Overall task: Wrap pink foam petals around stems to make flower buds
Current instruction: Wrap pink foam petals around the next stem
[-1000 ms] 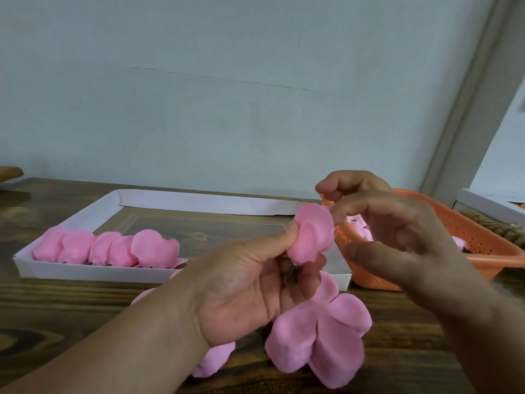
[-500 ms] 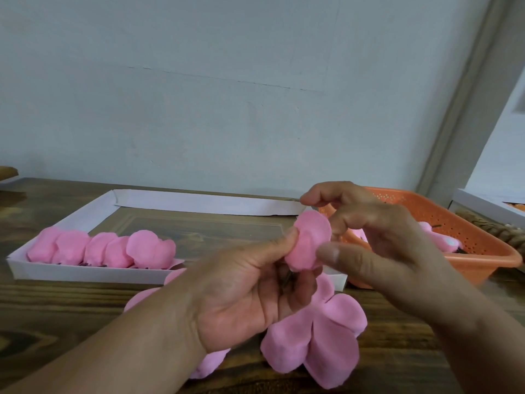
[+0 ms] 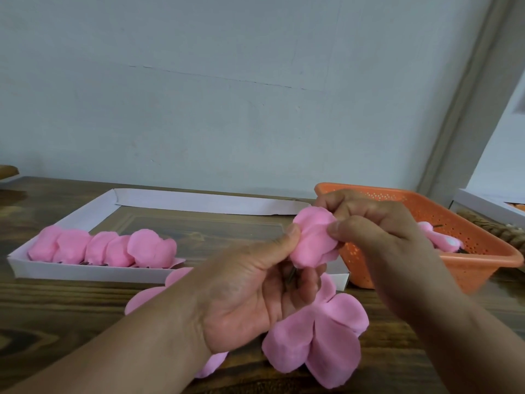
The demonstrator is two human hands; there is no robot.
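Note:
A pink foam bud (image 3: 311, 240) is held up between both hands in the head view. My left hand (image 3: 250, 297) grips it from below, thumb pressed on its left side, with a thin dark stem (image 3: 291, 275) just showing between the fingers. My right hand (image 3: 377, 237) pinches the petal's right edge with thumb and curled fingers. Loose pink petals (image 3: 321, 336) lie spread on the table under my hands. Several finished buds (image 3: 105, 248) sit in a row in the white tray (image 3: 56, 270).
An orange perforated basket (image 3: 466, 263) stands at the right and holds a pink bud with a stem. More pink petals (image 3: 147, 294) show behind my left wrist. A white box (image 3: 488, 203) sits at the far right. The wooden table (image 3: 71, 317) runs to a pale wall.
My right hand has closed in on the bud, its thumb and fingers now pinching the petal's right edge. The bud sits slightly lower and looks fuller. My left hand keeps its grip.

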